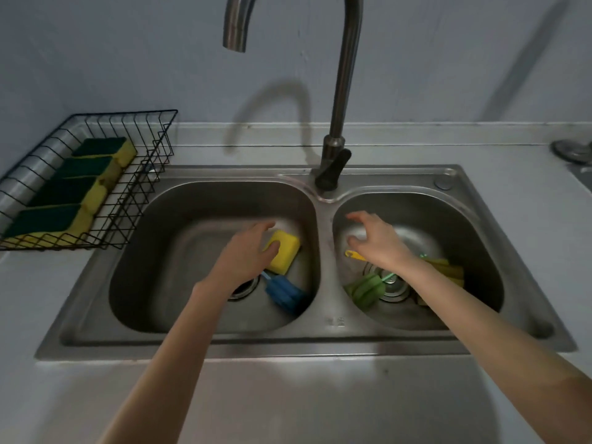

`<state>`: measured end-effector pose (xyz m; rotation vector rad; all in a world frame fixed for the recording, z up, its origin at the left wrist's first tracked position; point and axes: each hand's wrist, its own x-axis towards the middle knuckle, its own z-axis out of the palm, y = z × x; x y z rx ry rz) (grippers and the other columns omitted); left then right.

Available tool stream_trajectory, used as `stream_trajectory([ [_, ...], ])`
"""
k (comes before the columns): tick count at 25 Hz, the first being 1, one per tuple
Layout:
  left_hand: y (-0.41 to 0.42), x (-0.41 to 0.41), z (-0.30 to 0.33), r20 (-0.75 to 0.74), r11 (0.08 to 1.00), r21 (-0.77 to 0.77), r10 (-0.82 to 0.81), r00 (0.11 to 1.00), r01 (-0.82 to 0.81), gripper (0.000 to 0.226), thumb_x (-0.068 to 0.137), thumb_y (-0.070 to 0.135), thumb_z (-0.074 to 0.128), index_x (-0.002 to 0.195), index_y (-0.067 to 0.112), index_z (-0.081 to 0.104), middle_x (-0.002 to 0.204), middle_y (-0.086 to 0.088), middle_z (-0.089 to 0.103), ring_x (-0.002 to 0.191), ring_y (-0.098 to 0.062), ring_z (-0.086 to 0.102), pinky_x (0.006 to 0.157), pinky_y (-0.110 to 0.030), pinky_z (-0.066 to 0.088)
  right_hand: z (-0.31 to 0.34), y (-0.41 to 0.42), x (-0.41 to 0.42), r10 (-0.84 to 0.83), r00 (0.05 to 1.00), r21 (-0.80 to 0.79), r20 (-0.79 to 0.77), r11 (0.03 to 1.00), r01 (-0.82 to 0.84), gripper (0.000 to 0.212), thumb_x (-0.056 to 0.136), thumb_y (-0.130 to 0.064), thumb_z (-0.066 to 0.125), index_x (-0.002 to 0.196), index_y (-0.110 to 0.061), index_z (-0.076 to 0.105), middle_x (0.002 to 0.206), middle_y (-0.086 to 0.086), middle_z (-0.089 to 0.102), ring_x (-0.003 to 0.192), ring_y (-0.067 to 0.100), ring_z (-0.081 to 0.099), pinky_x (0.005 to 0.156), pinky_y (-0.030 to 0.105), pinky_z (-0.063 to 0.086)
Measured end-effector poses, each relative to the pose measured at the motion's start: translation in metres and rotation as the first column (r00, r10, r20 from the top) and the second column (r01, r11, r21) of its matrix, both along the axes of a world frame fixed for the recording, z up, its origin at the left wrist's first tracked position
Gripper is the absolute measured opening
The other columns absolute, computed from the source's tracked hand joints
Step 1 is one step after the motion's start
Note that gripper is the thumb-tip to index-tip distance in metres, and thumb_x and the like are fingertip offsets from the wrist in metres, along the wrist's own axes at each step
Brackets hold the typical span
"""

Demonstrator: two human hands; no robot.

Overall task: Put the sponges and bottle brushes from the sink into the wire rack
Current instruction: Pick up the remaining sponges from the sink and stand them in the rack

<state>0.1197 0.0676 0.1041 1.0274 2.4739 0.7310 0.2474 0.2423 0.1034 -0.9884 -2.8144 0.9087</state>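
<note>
Left hand (243, 256) grip pinches yellow sponge (286, 253); right hand (376, 243) grip spread apart; sink (192, 344) stamp (335, 322) illegible.

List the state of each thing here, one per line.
Left hand: thumb on yellow sponge, grip unclear.
Right hand: open above right basin, holding nothing.
Yellow sponge: in left basin.
Blue bottle brush: lying in left basin.
Green bottle brush: lying in right basin.
Wire rack: holds four sponges in a row.
Faucet: no water running.
</note>
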Motion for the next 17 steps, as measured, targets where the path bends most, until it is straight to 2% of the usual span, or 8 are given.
stream_trajectory([
  [3, 0.014, 0.002, -0.015, 0.029, 0.999, -0.033, 0.024, 0.999, -0.023, 0.047, 0.091, 0.020, 0.049, 0.135, 0.009, 0.037, 0.143, -0.013, 0.043, 0.129, -0.028, 0.042, 0.105, -0.032, 0.031, -0.012, 0.027, 0.017, -0.004, 0.997, 0.006, 0.076, 1.000, 0.004, 0.053, 0.087, -0.014, 0.055, 0.137, -0.013, 0.041, 0.140, 0.015, 0.044, 0.131, 0.029, 0.042, 0.103, 0.026, 0.029],
  [7, 0.036, -0.004, -0.042, 0.089, 0.993, -0.109, 0.053, 0.995, -0.043, 0.050, 0.091, 0.019, 0.050, 0.136, 0.006, 0.034, 0.145, -0.014, 0.038, 0.132, -0.029, 0.037, 0.106, -0.033, 0.030, -0.037, 0.067, 0.038, -0.023, 0.963, 0.022, 0.269, 1.000, 0.017, 0.062, 0.084, -0.020, 0.059, 0.141, -0.016, 0.035, 0.144, 0.017, 0.038, 0.133, 0.034, 0.037, 0.109, 0.037, 0.032],
  [10, 0.055, -0.012, -0.067, 0.121, 0.977, -0.208, 0.082, 0.989, -0.055, 0.058, 0.090, 0.024, 0.050, 0.140, 0.007, 0.026, 0.149, -0.017, 0.031, 0.133, -0.034, 0.035, 0.108, -0.038, 0.030, -0.057, 0.092, 0.054, -0.034, 0.869, 0.074, 0.493, 0.997, -0.004, 0.075, 0.082, -0.028, 0.063, 0.145, -0.021, 0.024, 0.152, 0.015, 0.025, 0.140, 0.036, 0.024, 0.114, 0.046, 0.024],
  [13, 0.073, -0.018, -0.088, 0.119, 0.948, -0.310, 0.109, 0.987, -0.067, 0.065, 0.089, 0.029, 0.051, 0.141, 0.007, 0.020, 0.151, -0.018, 0.024, 0.131, -0.040, 0.035, 0.107, -0.048, 0.033, -0.075, 0.105, 0.064, -0.021, 0.765, 0.081, 0.644, 0.996, -0.041, 0.080, 0.081, -0.030, 0.063, 0.147, -0.022, 0.018, 0.155, 0.014, 0.014, 0.143, 0.036, 0.014, 0.115, 0.051, 0.015],
  [15, 0.081, -0.020, -0.100, 0.085, 0.925, -0.373, 0.107, 0.991, -0.068, 0.073, 0.087, 0.032, 0.053, 0.143, 0.008, 0.013, 0.154, -0.017, 0.013, 0.136, -0.040, 0.024, 0.110, -0.052, 0.028, -0.086, 0.109, 0.067, -0.012, 0.732, 0.087, 0.681, 0.994, -0.064, 0.077, 0.083, -0.028, 0.058, 0.147, -0.023, 0.016, 0.155, 0.015, 0.013, 0.143, 0.037, 0.012, 0.116, 0.052, 0.012],
  [17, 0.088, -0.021, -0.111, 0.063, 0.905, -0.419, 0.116, 0.991, -0.080, 0.082, 0.086, 0.036, 0.055, 0.144, 0.010, 0.005, 0.156, -0.017, 0.005, 0.140, -0.040, 0.015, 0.114, -0.052, 0.022, -0.093, 0.113, 0.068, -0.043, 0.742, 0.121, 0.669, 0.991, -0.051, 0.069, 0.086, -0.023, 0.053, 0.146, -0.022, 0.019, 0.151, 0.017, 0.018, 0.140, 0.037, 0.017, 0.115, 0.051, 0.016],
])
